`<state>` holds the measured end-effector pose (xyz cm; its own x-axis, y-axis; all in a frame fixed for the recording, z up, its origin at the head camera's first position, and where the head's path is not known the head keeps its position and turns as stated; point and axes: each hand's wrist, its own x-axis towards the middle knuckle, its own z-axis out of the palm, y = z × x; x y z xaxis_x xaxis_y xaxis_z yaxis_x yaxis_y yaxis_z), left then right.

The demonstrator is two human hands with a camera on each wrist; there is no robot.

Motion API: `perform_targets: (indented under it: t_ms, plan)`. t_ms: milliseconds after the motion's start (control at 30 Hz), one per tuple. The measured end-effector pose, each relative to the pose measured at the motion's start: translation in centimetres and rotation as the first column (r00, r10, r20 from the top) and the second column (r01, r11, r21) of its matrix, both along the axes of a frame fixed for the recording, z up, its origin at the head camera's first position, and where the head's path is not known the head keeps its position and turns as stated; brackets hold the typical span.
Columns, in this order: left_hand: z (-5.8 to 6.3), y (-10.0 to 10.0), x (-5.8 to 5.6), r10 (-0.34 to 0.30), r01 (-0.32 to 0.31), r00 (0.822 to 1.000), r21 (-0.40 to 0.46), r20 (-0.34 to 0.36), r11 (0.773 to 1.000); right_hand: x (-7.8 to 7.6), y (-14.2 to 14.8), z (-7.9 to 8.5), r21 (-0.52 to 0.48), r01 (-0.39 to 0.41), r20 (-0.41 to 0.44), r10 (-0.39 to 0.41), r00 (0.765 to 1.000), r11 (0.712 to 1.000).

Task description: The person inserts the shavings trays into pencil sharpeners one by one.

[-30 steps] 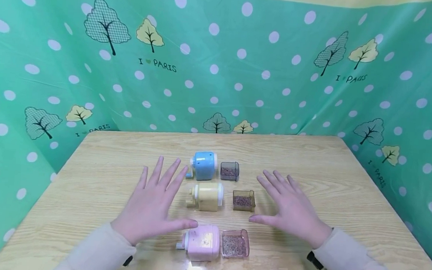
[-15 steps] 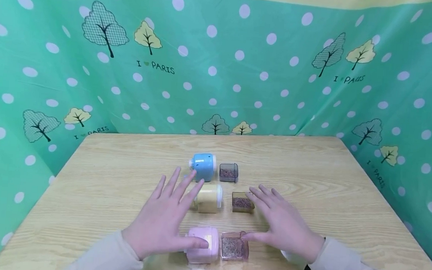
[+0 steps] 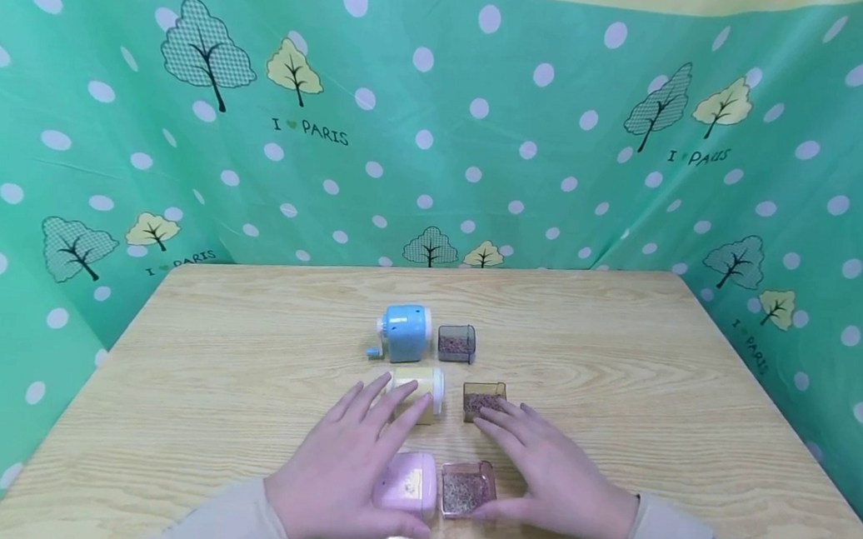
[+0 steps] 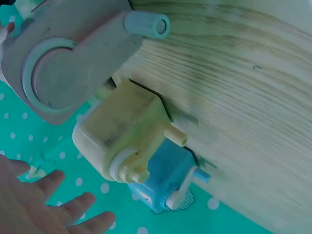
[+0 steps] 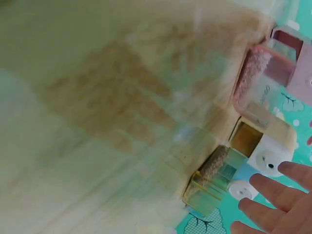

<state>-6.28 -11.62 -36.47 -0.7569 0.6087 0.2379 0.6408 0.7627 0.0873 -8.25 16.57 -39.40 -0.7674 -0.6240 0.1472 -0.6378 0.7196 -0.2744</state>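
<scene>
Three crank pencil sharpeners stand in a column on the table: a pink pencil sharpener (image 3: pixel 409 483), a yellow pencil sharpener (image 4: pixel 122 131) and a blue pencil sharpener (image 3: pixel 406 333). To the right of each lies its see-through drawer with dark shavings: the pink drawer (image 3: pixel 467 489), the yellow drawer (image 3: pixel 478 396) and the grey drawer (image 3: pixel 456 343). My left hand (image 3: pixel 350 472), fingers spread, is over the pink and yellow sharpeners and partly hides both. My right hand (image 3: pixel 555 479) is spread beside the pink and yellow drawers, its fingertips overlapping their edges. Neither hand visibly holds anything; contact cannot be told.
A wood-grain table (image 3: pixel 246 340) carries everything. Behind it and at both sides hangs a green curtain (image 3: pixel 381 132) with white dots and printed trees. The tabletop shines in the right wrist view, with a blurred reflection of a hand.
Both hands have come inward and nearer to the table's front edge, the left moving right over the pink sharpener, the right moving left towards the drawers. Sharpeners and drawers have stayed in place.
</scene>
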Motion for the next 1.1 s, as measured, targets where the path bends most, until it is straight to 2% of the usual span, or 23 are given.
perform_targets:
  t_ms: [267,633,1100]
  plan:
    - [-0.3,0.6,0.5,-0.031,0.031,0.999,0.008,-0.01,0.999,0.6,0.1,-0.9,-0.013,-0.054,-0.069,0.053,0.996,0.998]
    - [-1.0,1.2,0.8,-0.053,0.053,0.998,0.003,0.014,0.999,1.2,0.1,-1.8,-0.005,-0.049,-0.033,0.049,0.998,0.999]
    - [-1.9,1.2,0.9,-0.064,0.065,0.998,0.019,-0.005,0.998,1.1,0.4,-2.1,-0.03,-0.059,-0.133,0.054,0.99,0.998]
